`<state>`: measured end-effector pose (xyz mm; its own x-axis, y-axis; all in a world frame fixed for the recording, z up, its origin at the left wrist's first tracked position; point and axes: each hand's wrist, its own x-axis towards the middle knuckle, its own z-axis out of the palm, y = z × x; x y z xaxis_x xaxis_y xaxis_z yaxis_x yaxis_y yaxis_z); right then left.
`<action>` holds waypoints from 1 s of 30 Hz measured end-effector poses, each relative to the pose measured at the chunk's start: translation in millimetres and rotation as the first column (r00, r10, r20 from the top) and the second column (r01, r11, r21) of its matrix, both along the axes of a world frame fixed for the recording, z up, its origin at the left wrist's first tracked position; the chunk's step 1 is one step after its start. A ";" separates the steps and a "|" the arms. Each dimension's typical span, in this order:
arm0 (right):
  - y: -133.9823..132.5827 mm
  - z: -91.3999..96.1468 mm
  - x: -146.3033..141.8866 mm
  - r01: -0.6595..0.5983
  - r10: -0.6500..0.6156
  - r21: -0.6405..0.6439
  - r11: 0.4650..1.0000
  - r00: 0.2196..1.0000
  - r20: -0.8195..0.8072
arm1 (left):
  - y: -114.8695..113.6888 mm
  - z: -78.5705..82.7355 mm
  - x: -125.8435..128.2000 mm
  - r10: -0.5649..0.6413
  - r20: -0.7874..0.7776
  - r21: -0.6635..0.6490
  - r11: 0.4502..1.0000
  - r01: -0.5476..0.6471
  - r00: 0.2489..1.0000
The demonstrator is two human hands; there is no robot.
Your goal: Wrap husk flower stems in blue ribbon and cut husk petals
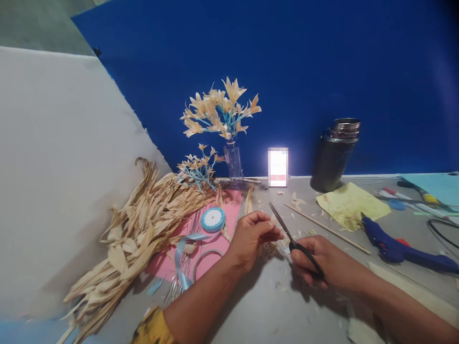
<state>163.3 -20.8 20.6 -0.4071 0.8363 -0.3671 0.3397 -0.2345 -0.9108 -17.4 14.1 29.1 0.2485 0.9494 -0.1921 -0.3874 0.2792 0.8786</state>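
My right hand (315, 263) is wrapped round the black handles of a pair of scissors (281, 219), whose blades point up and to the left. Just left of the blades, my left hand (253, 236) is closed in a pinch, with a small pale piece of dried husk (273, 220) showing at its fingertips. Below the hands lie husk scraps (267, 251) on the grey table. Beside my left forearm are a roll of light blue ribbon (213, 220) and loose ribbon (179, 255) on pink paper (229, 205), with thin wires.
A heap of dried husks (143, 224) fills the left side. Behind stand husk flowers (218, 107) in a clear bottle (234, 162), a lit phone (278, 167) and a dark flask (334, 155). To the right lie a thin stick (326, 228), a yellow sheet (351, 203) and a blue glue gun (401, 248).
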 end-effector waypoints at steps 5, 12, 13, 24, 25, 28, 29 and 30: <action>3.1 4.8 9.6 -0.079 0.080 0.022 0.997 0.996 -0.047 | 3.4 2.0 -4.5 -0.048 -0.070 0.052 0.997 0.052 0.996; 1.1 15.0 15.4 -0.201 0.198 0.053 0.978 0.978 0.064 | 5.7 8.2 -9.3 -0.172 -0.034 0.019 0.985 0.173 0.985; 0.5 15.4 15.5 -0.211 0.208 0.054 0.976 0.976 0.065 | 5.8 8.6 -9.4 -0.178 -0.038 0.021 0.984 0.179 0.983; -1.4 18.4 14.2 -0.218 0.215 0.021 0.976 0.972 0.092 | 5.9 10.2 -9.1 -0.183 -0.041 0.056 0.981 0.186 0.982; -1.3 18.4 13.9 -0.217 0.214 0.025 0.976 0.972 0.092 | 6.0 10.1 -9.1 -0.185 -0.043 0.059 0.981 0.188 0.982; -1.0 18.3 13.7 -0.217 0.215 0.013 0.976 0.973 0.085 | 6.4 9.3 -9.3 -0.192 -0.049 0.056 0.979 0.194 0.980; -0.9 18.1 13.9 -0.214 0.214 -0.004 0.977 0.973 0.087 | 6.5 9.1 -9.4 -0.191 -0.049 0.054 0.980 0.193 0.980; -0.7 17.6 14.4 -0.208 0.209 -0.021 0.978 0.974 0.089 | 6.6 9.0 -9.5 -0.190 -0.048 0.052 0.980 0.192 0.981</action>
<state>177.7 -21.5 38.2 -0.5365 0.7322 -0.4196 0.4629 -0.1604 -0.8718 -26.9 20.8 38.0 0.4188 0.8948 -0.1547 -0.2933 0.2945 0.9095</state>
